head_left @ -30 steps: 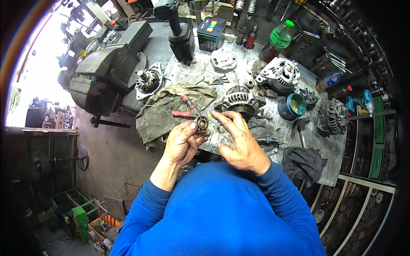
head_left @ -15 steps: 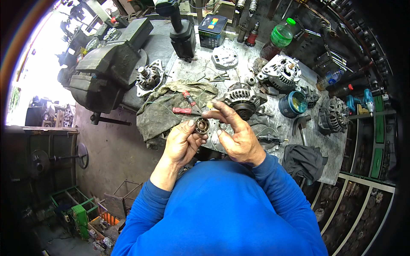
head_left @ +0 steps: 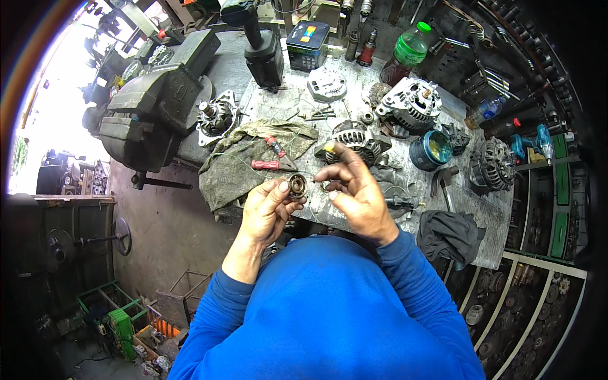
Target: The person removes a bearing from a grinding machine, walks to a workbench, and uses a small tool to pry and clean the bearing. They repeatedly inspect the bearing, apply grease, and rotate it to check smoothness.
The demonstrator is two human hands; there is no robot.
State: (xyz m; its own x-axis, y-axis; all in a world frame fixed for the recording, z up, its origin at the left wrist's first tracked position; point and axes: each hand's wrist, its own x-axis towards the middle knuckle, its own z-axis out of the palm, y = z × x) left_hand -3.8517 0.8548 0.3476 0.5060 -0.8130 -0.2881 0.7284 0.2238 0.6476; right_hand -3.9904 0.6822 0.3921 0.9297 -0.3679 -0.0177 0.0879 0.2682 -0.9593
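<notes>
Pinching a ring (head_left: 297, 185) at its two o'clock, the left hand (head_left: 267, 207) has pliers (head_left: 266, 164) near at twelve o'clock, while the right hand (head_left: 364, 202), at the ring's three o'clock, has yellow goo (head_left: 329, 147) on one finger, and I cannot tell if it pinches anything.

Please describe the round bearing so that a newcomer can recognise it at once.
Start at the worn silvery-grey workbench, then find the bare left hand near its closest edge. That hand pinches the small round metal bearing. Unlike the long red-handled pliers beyond it, the bearing is ring-shaped.
</notes>
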